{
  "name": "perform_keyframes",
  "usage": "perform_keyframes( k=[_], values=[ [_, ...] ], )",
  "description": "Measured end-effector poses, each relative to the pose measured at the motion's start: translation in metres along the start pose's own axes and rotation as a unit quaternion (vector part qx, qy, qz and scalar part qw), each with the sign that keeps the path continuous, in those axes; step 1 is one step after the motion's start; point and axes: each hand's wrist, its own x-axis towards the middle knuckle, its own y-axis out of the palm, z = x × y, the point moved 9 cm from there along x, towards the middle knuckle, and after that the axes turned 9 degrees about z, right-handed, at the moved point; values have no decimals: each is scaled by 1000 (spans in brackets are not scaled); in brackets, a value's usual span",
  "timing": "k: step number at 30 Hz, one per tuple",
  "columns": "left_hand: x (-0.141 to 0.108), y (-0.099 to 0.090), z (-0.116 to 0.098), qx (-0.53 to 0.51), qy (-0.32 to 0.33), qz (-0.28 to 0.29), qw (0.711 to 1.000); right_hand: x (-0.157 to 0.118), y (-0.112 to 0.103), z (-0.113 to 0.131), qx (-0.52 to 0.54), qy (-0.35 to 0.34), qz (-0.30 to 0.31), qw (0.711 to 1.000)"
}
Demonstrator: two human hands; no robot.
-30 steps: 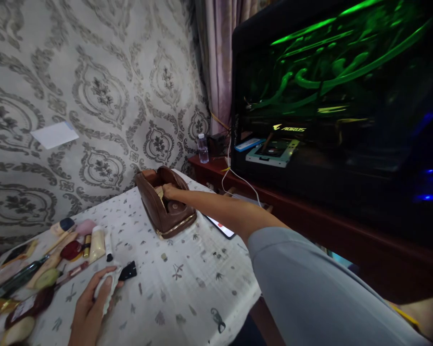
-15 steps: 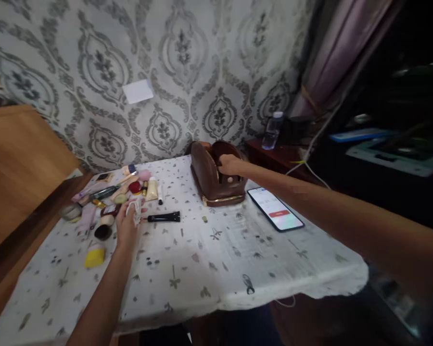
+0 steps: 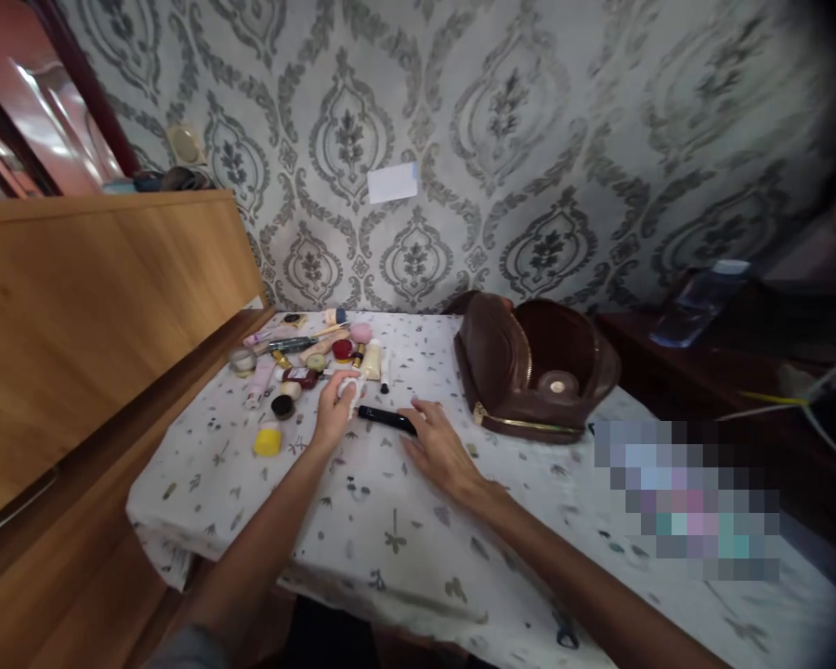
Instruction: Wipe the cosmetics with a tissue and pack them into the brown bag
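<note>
Leaving the open brown bag [image 3: 508,372] at right, the right hand [image 3: 438,451] now half-curls at the black tube [image 3: 386,419] mid-table, firm hold unclear; the left hand [image 3: 334,413] clasps white tissue [image 3: 350,388] just left, so both seemingly attend the tube

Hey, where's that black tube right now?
In the head view, the black tube is just left of centre, between the left hand with its white tissue and the right hand, and left of the open brown bag.

L slv [image 3: 183,649] – grey; forearms [image 3: 268,525] + hands [image 3: 442,451] bare – both.
</note>
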Motion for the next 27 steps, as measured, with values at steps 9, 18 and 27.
perform_keyframes(
  k=[9,18,27],
  values=[
    [14,-60,-47,397,76,3,915,37,34,-10,38,50,49,997],
    [75,-207,-65,542,-51,-164,823,33,32,-9,-7,78,-8,997],
    [87,-261,-22,568,-236,-128,778,-10,27,-14,114,87,-31,989]
  ],
)
